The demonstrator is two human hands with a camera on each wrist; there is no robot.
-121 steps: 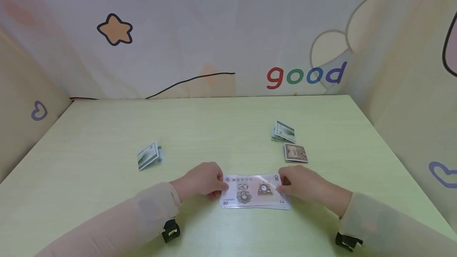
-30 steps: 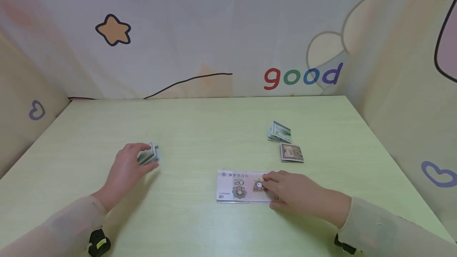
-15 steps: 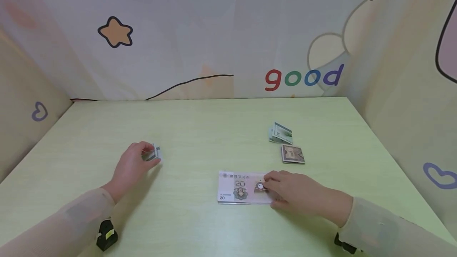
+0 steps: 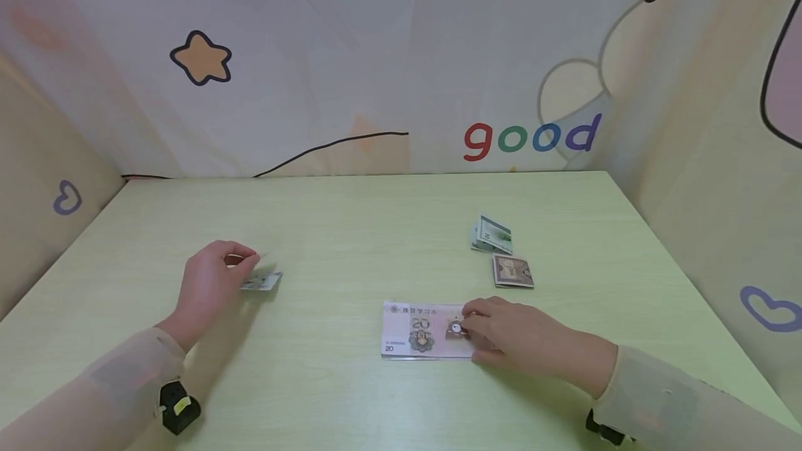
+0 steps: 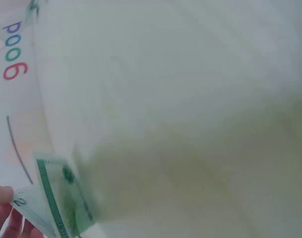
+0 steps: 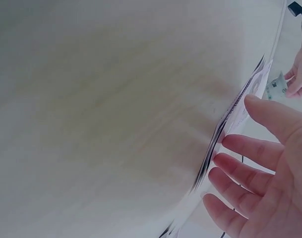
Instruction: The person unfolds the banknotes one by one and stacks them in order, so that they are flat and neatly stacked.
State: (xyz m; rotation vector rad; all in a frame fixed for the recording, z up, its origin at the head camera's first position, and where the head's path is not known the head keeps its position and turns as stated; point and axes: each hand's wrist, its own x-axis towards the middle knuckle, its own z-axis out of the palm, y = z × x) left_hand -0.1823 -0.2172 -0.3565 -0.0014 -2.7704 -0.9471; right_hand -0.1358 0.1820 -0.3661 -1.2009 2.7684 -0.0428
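Note:
In the head view my left hand (image 4: 209, 287) pinches a folded green banknote (image 4: 263, 281) by one corner at the left of the table. The left wrist view shows this green banknote (image 5: 66, 198) partly unfolded, its corner between thumb and fingers (image 5: 1, 194). My right hand (image 4: 526, 336) rests on the right end of a stack of pinkish 20 play notes (image 4: 401, 329), covering that end. Its fingers look fairly straight in the right wrist view, beside the edge of the stack (image 6: 235, 111).
Behind the stack, to the right, lie a folded green banknote (image 4: 493, 234) and a folded brown banknote (image 4: 514, 271). A printed cloth backdrop (image 4: 351, 54) rises along the table's (image 4: 351, 221) far edge, with similar panels on both sides.
My left hand left the stack, reached the green banknote and now pinches it by a corner, drawn slightly left and opening. My right hand went from gripping the stack's edge to resting on it.

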